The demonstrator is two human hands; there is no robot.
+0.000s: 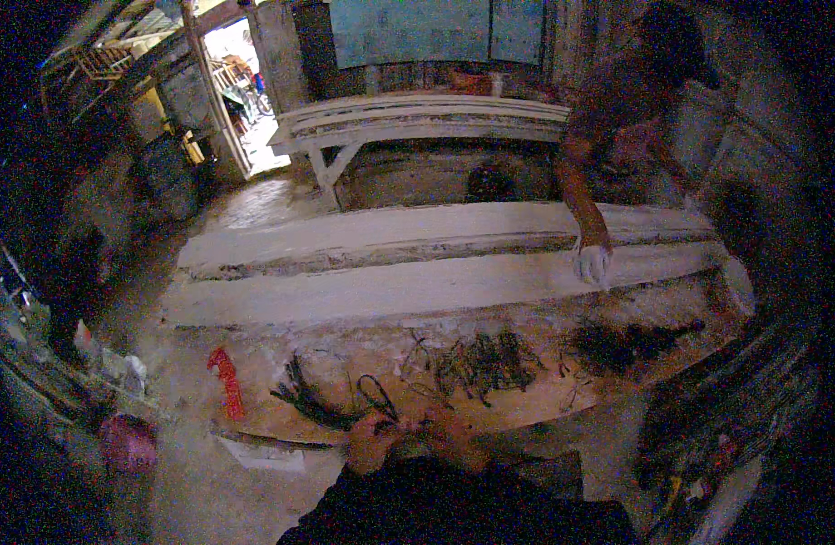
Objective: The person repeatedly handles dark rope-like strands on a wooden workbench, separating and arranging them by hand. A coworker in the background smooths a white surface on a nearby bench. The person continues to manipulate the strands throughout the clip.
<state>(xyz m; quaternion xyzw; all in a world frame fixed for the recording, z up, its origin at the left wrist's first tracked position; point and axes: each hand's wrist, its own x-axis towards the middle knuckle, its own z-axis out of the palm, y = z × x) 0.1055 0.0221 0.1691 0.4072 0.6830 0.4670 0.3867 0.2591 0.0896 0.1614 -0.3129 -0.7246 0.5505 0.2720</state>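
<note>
Cord (376, 396): dark, thin, bent into a narrow upright loop at the table's (526, 415) near edge, left of its middle. Left hand (370, 443) is closed on the loop's lower end; right hand (446, 438) meets it, fingers too dim to tell whether they grip. Just left, a bundle (313, 404) of dark strands, curved like a sickle, stringy. Toward the table's left end, a red hank (227, 385), knotted-looking, bright against scuffed brown. Right of the hands, a loose tangle (490, 363), wiry, loops spilling; nearer the right end, a bushy dark heap (631, 345). Along the far side, long pale planks (381, 292), chalky, with a rough groove between. A co-worker's hand (593, 263), whitish at the fingers, rests there.
</note>
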